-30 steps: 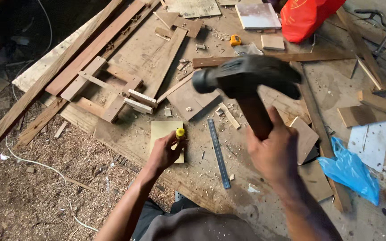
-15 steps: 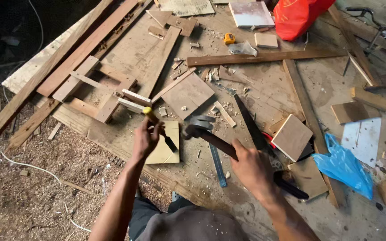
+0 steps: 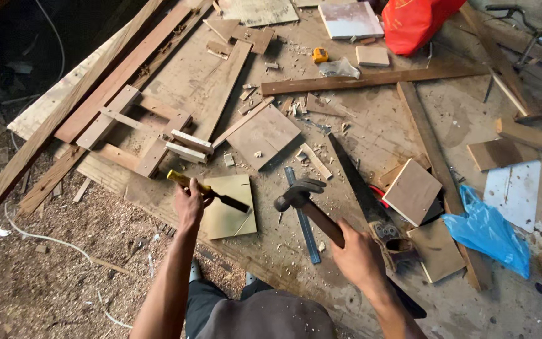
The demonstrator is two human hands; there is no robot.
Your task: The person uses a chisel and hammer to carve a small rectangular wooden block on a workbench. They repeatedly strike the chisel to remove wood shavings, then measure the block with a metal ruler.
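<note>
My left hand [image 3: 189,202] grips a yellow-handled chisel [image 3: 211,191], whose dark blade lies tilted across a pale square plywood piece [image 3: 228,208] on the workbench. My right hand [image 3: 357,256] holds a claw hammer [image 3: 299,195] by its wooden handle. The hammer's head hovers just right of the plywood piece, apart from the chisel, above a blue-grey metal ruler [image 3: 302,216].
A handsaw [image 3: 362,188] lies right of the ruler. Square wooden offcuts [image 3: 412,191] and a blue plastic bag [image 3: 487,229] sit at right, a red bag [image 3: 416,22] at the back. Planks and a wooden frame [image 3: 142,135] lie at left. Sawdust covers the floor [image 3: 64,282].
The hammer came down from high near the camera to beside the plywood. My left hand turned the chisel from upright to lying tilted across the piece.
</note>
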